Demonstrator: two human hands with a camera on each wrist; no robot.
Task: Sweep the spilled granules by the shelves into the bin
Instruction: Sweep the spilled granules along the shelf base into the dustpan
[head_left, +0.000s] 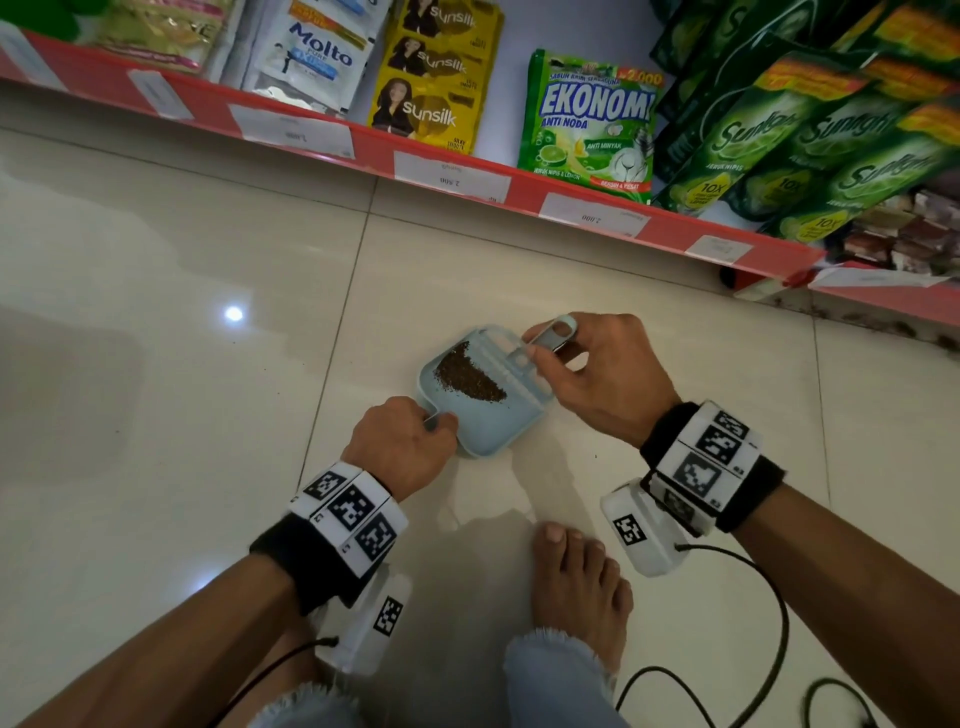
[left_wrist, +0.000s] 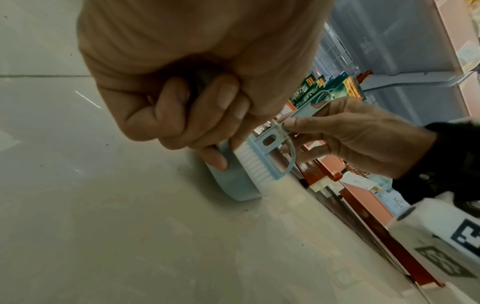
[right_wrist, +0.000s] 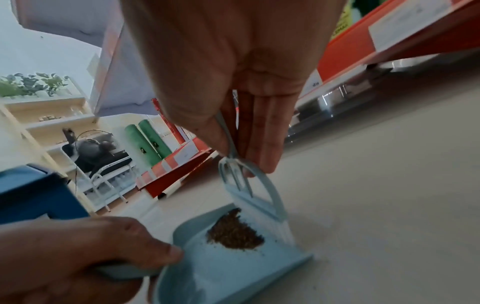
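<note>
A small light-blue dustpan (head_left: 480, 426) lies on the pale floor tiles, with a pile of brown granules (head_left: 470, 378) inside it. My left hand (head_left: 402, 441) grips the dustpan's short handle at its near left corner. My right hand (head_left: 587, 374) pinches the handle of a small light-blue brush (head_left: 524, 356), whose white bristles stand at the dustpan's mouth. In the right wrist view the granules (right_wrist: 233, 232) lie just behind the brush (right_wrist: 249, 191) in the dustpan (right_wrist: 233, 265). The left wrist view shows the dustpan (left_wrist: 233, 183) from the side, with the brush (left_wrist: 259, 160) at its edge.
A red-edged shelf (head_left: 467, 176) with sachets and green soap pouches runs along the far side, close to the floor. A blue bin (right_wrist: 33, 193) stands to the left in the right wrist view. My bare foot (head_left: 576, 582) is just behind the dustpan. A cable (head_left: 727, 623) trails on the floor.
</note>
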